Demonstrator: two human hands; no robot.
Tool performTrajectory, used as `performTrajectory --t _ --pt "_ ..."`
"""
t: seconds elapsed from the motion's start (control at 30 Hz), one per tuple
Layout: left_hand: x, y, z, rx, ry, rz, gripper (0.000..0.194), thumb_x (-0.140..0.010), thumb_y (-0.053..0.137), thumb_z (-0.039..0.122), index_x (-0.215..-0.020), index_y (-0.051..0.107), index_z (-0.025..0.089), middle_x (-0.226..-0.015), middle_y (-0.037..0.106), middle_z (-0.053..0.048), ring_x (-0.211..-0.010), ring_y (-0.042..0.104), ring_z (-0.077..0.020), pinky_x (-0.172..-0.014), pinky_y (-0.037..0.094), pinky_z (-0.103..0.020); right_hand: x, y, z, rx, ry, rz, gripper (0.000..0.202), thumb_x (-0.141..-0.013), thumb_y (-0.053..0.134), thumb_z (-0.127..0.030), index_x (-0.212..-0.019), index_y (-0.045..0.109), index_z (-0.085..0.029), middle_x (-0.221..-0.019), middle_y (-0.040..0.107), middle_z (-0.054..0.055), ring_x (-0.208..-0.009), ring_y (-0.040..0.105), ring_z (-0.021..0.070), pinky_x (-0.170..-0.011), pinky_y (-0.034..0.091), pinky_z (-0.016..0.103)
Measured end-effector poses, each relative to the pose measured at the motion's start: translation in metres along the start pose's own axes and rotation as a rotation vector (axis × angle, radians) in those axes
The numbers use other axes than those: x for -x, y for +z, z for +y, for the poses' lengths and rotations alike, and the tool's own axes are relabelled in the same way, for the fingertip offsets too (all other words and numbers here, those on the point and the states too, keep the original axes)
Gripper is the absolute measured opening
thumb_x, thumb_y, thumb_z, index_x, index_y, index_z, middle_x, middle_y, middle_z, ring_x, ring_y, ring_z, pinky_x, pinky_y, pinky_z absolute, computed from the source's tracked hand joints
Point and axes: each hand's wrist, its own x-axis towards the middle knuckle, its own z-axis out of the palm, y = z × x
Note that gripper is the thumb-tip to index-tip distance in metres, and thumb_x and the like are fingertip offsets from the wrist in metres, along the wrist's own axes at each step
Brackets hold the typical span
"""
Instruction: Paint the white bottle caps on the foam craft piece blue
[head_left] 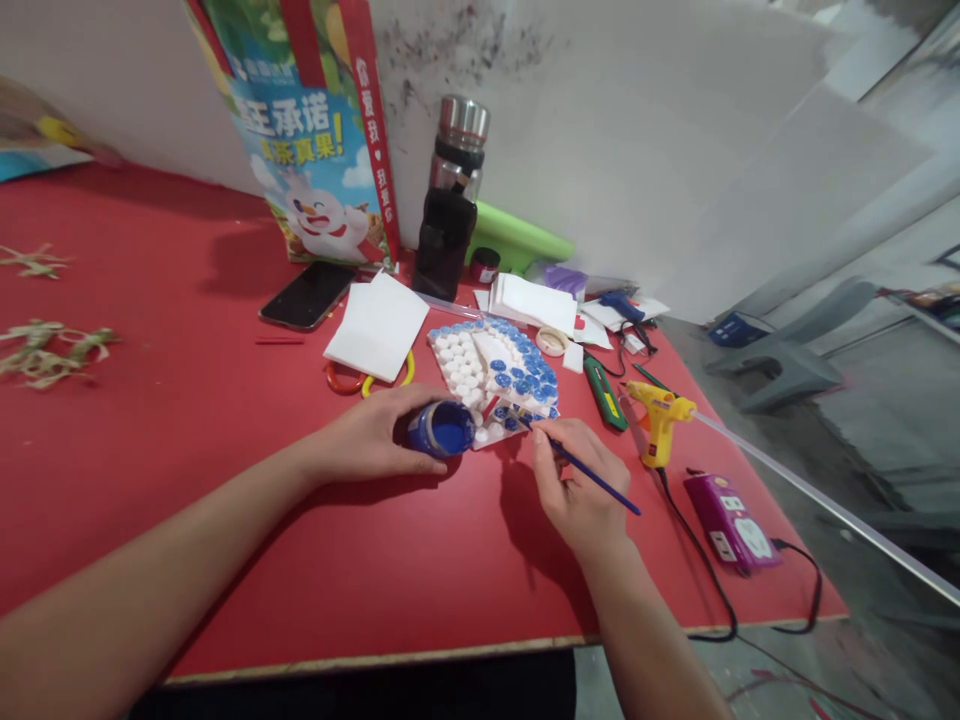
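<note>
My left hand (375, 435) is wrapped round a small jar of blue paint (441, 430), tilted with its open mouth toward the right. In my right hand (581, 480) is a thin blue paintbrush (596, 473), its tip at the lower edge of a craft piece. That piece (463, 368) lies on the red table and is covered with small round knobs, white on the left and blue along the top and right. A red strip shows near its lower edge, close to the brush tip. The jar partly hides the piece's lower left corner.
Around the piece are white paper sheets (377, 325), scissors (409, 372), a phone (307, 295), a tape roll (553, 342) and a green cutter (604, 393). A yellow glue gun (660, 420) and a purple power box (731, 522) with cables lie right. A bottle (450, 200) and bag (322, 150) stand behind.
</note>
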Motion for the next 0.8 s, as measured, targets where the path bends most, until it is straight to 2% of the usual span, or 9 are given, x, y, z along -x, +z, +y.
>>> performTrajectory --t 0.27,0.47,0.8 --pt "0.0005 -0.0005 0.0018 0.007 -0.012 0.001 0.068 -0.074 0.096 0.04 -0.137 0.073 0.028 -0.139 0.077 -0.011 -0.13 0.072 -0.0395 -0.108 0.061 -0.05 -0.0008 -0.0004 0.001 -0.03 -0.007 -0.008 0.013 -0.105 0.063 -0.012 -0.108 0.072 -0.021 -0.091 0.08 0.008 -0.079 0.079 0.0188 -0.063 0.062 0.027" --pt "-0.0002 -0.0004 0.003 -0.015 -0.009 -0.002 0.069 -0.074 0.095 0.04 -0.138 0.072 0.027 -0.139 0.076 -0.012 -0.131 0.071 -0.0397 -0.111 0.058 -0.055 -0.0011 -0.0007 0.0014 -0.022 0.013 -0.003 0.013 -0.106 0.061 -0.014 -0.107 0.071 -0.022 -0.09 0.08 0.007 -0.08 0.08 0.0194 -0.065 0.064 0.029" --pt "0.0005 0.0002 0.0003 0.0 -0.001 0.0 0.069 -0.075 0.096 0.039 -0.14 0.073 0.032 -0.14 0.076 -0.01 -0.132 0.071 -0.0385 -0.112 0.059 -0.053 -0.001 -0.0023 0.0011 -0.018 0.034 0.017 0.014 -0.106 0.061 -0.014 -0.106 0.072 -0.022 -0.088 0.08 0.006 -0.078 0.078 0.0193 -0.067 0.063 0.029"
